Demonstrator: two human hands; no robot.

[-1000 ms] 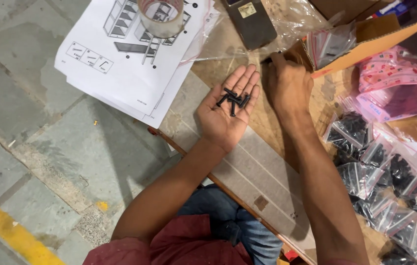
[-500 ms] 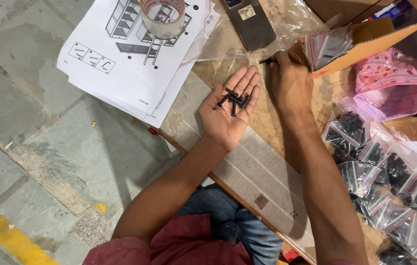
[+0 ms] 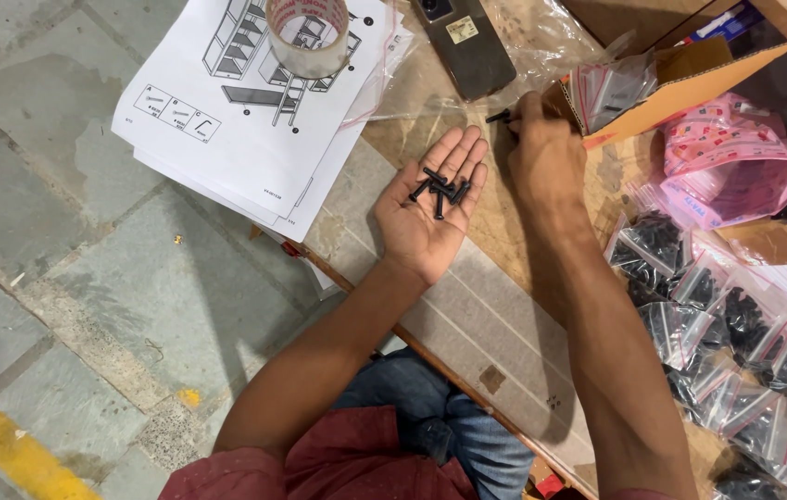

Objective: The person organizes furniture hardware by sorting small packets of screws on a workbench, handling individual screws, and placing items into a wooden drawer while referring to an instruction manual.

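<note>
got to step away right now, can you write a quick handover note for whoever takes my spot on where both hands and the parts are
Left hand: open, palm up, over the cardboard sheet, with a small heap of black screws lying on it.
Right hand: fingers pinched on one more black screw, beside the open cardboard box.
Around: small clear bags of black hardware piled to the right, a pink bag by the box, a roll of tape on the printed assembly sheets, a phone above the hands.
Done: several screws gathered in the left palm.
Left: the pinched screw is not yet in the palm.
</note>
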